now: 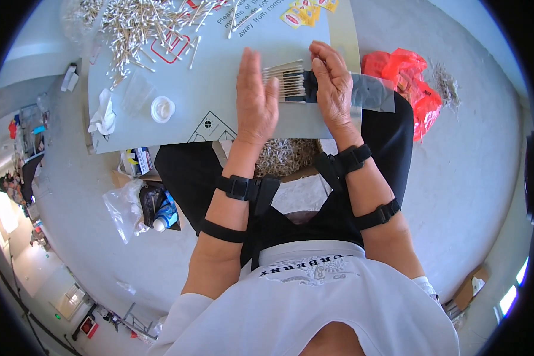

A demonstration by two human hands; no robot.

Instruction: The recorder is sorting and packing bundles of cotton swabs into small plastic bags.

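Between my two hands lies a neat row of cotton swabs (286, 81), side by side on the pale board. My left hand (256, 105) stands at their left ends, fingers straight and the thumb a little apart. At the right ends, my right hand (334, 89) is held with its fingers loosely bent and nothing visible in it. A clear plastic bag (375, 93) with a dark part by the swabs runs under the right hand and over the board's right edge. Whether the swabs sit inside the bag, I cannot tell.
A heap of loose swabs (139, 26) covers the far left of the board (219, 121). Nearer are a small round white tub (162, 110) and crumpled tissue (104, 113). Yellow packets (308, 13) lie far right. Below the board is a box of swabs (288, 157); a red bag (424, 98) rests rightward.
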